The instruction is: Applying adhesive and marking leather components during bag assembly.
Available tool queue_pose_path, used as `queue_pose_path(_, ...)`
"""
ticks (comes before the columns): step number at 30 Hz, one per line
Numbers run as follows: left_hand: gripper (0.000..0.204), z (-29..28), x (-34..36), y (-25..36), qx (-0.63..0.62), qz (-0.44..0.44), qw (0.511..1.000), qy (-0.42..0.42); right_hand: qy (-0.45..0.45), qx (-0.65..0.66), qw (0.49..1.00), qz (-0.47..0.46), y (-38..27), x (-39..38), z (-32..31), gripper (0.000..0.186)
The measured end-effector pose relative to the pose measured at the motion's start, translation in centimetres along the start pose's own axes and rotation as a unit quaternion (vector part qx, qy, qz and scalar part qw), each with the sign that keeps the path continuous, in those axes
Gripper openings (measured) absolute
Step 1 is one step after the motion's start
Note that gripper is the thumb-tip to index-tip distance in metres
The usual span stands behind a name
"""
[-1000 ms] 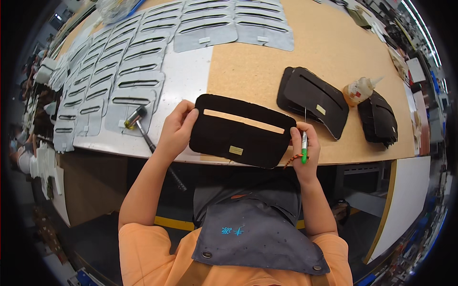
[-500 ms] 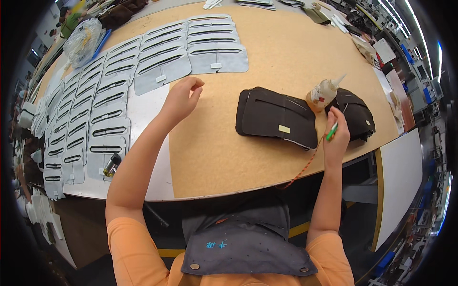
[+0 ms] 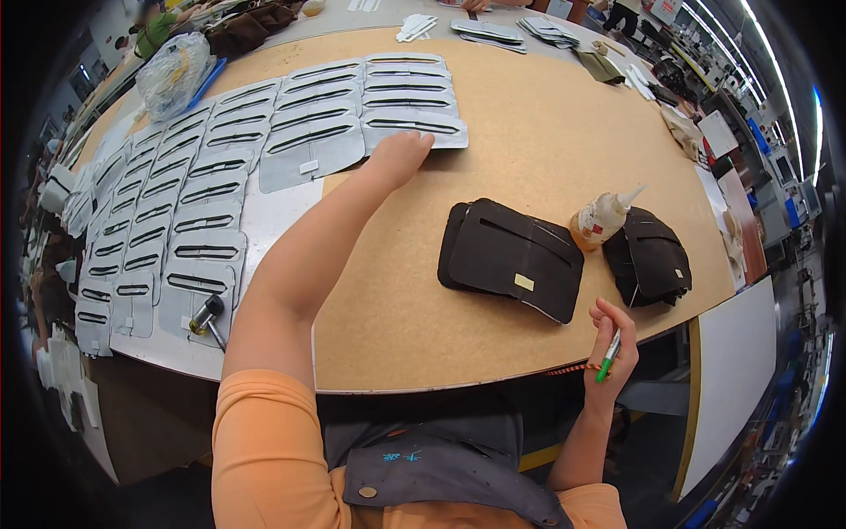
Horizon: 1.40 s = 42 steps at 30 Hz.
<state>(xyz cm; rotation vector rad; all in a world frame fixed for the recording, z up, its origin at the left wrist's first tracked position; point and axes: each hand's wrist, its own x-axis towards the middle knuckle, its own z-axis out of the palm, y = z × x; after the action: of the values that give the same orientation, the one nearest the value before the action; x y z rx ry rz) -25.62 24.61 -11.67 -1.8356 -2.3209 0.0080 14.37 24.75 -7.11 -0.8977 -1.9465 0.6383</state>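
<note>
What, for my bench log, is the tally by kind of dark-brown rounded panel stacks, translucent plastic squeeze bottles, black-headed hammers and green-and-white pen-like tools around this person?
Dark-brown rounded panel stacks: 2
Translucent plastic squeeze bottle: 1
Black-headed hammer: 1
Green-and-white pen-like tool, in the right hand: 1
Total: 5

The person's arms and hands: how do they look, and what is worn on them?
Short, light-orange sleeves; bare forearms. The left hand and right hand wear no gloves. A reddish, patterned cord lies at the right wrist.
</note>
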Motion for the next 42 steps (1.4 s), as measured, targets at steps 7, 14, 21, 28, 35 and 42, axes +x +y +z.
queue_pose_path(7, 0.024, -10.2, -12.1, 2.4, -0.173, -0.025, 0.96, 0.221, -0.093, 0.122, 0.988, -0.03, -1.0, -1.3, 1.1, 0.027)
queue_pose_path(14, 0.025, -12.8, -26.8, 7.3, -0.163, 0.082, 0.983, 0.003, -0.233, 0.11, 0.955, -0.151, -3.8, -0.5, 4.6, 0.034)
queue_pose_path(21, 0.02, -10.5, -27.3, 9.1, -0.31, 0.068, 0.946, -0.056, -0.401, 0.271, 0.874, 0.045, -4.1, -1.8, 9.0, 0.019)
queue_pose_path(28, 0.036, -6.2, -24.9, 9.7, -0.31, 0.124, 0.942, -0.017, -0.451, 0.289, 0.824, 0.185, -3.7, -1.6, 11.3, 0.019)
queue_pose_path(35, 0.035, -5.5, -24.7, 9.4, -0.325, 0.127, 0.937, -0.026, -0.488, 0.263, 0.813, 0.178, -3.9, -0.5, 11.6, 0.017)
queue_pose_path(42, 0.034, -5.2, -24.8, 9.7, -0.307, 0.109, 0.946, -0.007, -0.495, 0.215, 0.842, -0.017, -3.1, -1.3, 10.6, 0.008)
